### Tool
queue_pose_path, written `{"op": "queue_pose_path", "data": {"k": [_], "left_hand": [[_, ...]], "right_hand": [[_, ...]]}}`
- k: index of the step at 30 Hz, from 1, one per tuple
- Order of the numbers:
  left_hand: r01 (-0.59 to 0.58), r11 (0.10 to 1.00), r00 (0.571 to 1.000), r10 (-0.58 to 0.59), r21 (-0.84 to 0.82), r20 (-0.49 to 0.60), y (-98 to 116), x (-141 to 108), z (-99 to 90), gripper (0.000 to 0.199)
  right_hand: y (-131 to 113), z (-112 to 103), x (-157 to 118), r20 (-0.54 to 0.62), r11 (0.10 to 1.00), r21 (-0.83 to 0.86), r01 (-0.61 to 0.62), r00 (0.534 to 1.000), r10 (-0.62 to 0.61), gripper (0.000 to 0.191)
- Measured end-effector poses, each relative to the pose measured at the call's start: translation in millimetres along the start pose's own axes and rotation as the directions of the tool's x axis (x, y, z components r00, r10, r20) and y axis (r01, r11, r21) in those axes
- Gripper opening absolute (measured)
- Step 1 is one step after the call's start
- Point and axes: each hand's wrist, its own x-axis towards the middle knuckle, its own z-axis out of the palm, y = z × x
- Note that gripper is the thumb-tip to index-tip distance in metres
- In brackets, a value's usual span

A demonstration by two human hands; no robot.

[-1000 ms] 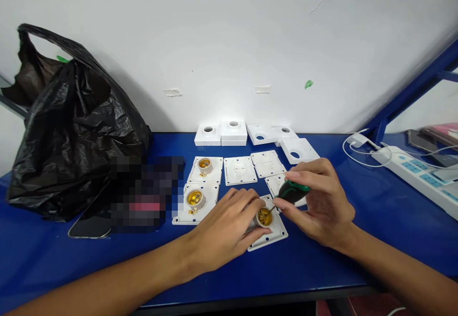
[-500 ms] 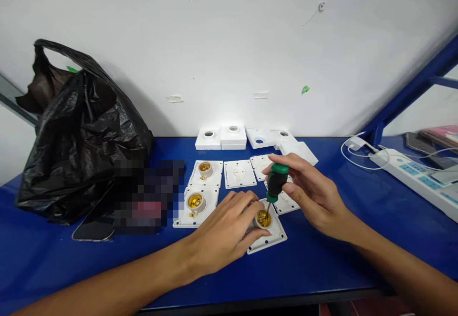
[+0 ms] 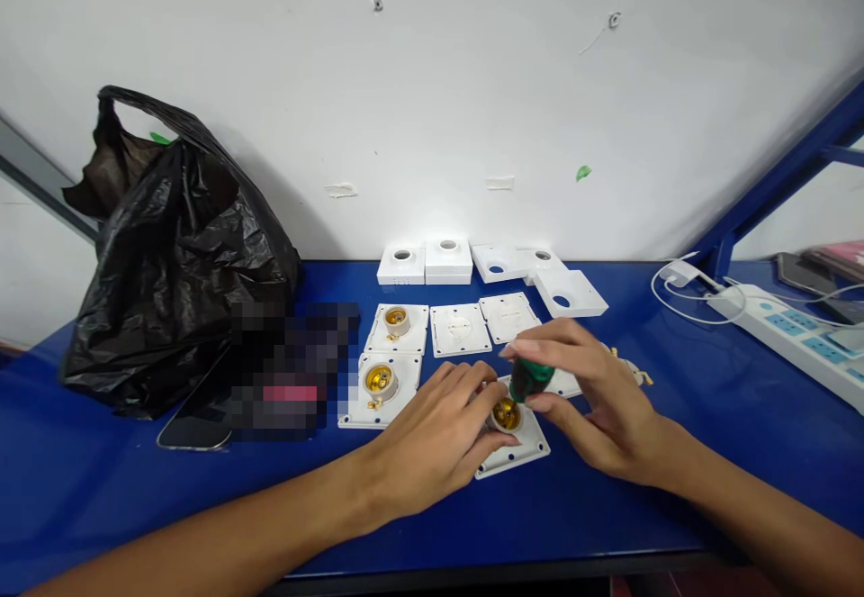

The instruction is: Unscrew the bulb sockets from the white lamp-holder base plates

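Observation:
My left hand is closed around a round lamp socket with a brass-coloured inside. That socket sits on a square white base plate near the front of the table. In my right hand is a screwdriver with a green and black handle, held between thumb and fingers. It stands over the socket, and its tip is hidden. To the left, two more base plates carry sockets, one nearer and one farther. Bare white plates lie behind my hands, one partly covered by the right hand.
White box-shaped covers with round holes line the wall. A black plastic bag stands at the left, beside a phone and a blurred-out patch. On the right are a power strip with white cables and another loose socket.
The screwdriver has tipped, so its handle now points more toward me and its shaft is hidden. My right hand has shifted lower. The left hand keeps its hold on the socket.

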Motion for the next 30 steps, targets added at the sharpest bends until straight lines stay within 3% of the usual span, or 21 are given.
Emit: {"op": "queue_pose_path", "data": {"k": [2, 6, 10, 14, 18, 21, 26, 30], "left_hand": [[0.005, 1.000, 1.000, -0.005, -0.024, 0.010, -0.4, -0.4, 0.3, 0.025], [0.016, 0.999, 0.999, -0.014, -0.048, 0.029, -0.7, -0.8, 0.3, 0.022], [0.030, 0.999, 0.999, -0.029, -0.029, 0.024, 0.4, 0.2, -1.2, 0.028], [0.020, 1.000, 1.000, -0.020, 0.003, 0.015, 2.1, 0.5, -2.5, 0.027], [-0.012, 0.999, 1.000, 0.012, 0.038, 0.002, 2.9, 0.0, -2.6, 0.028], [-0.016, 0.999, 1.000, 0.015, 0.047, 0.008, 3.2, -0.5, -3.1, 0.025], [0.023, 0.999, 0.999, -0.024, 0.029, 0.038, 3.9, -0.2, -4.5, 0.029], [0.017, 0.999, 0.999, -0.018, 0.033, 0.049, 4.8, 1.6, -4.8, 0.027]], "right_hand": [[-4.0, 2.2, 1.0, 0.053, 0.999, -0.013, 0.034, 0.998, -0.034, 0.068], [-6.1, 6.1, -2.8, -0.074, 0.992, -0.106, 0.076, 0.994, -0.084, 0.070], [-1.3, 7.9, -7.9, -0.084, 0.999, -0.032, -0.007, 0.996, 0.005, 0.065], [6.6, 9.4, -10.3, -0.229, 0.999, 0.006, -0.050, 0.972, 0.050, 0.064], [9.7, 6.8, -10.8, -0.175, 0.998, 0.006, -0.061, 0.983, 0.061, 0.062], [5.5, 2.3, -8.0, -0.187, 0.998, -0.059, -0.025, 0.982, 0.014, 0.061], [-3.0, 0.3, -2.7, -0.096, 0.991, -0.125, 0.044, 0.994, -0.056, 0.058], [-2.2, 5.6, -4.8, -0.123, 0.990, -0.125, 0.059, 0.990, -0.074, 0.064]]}}
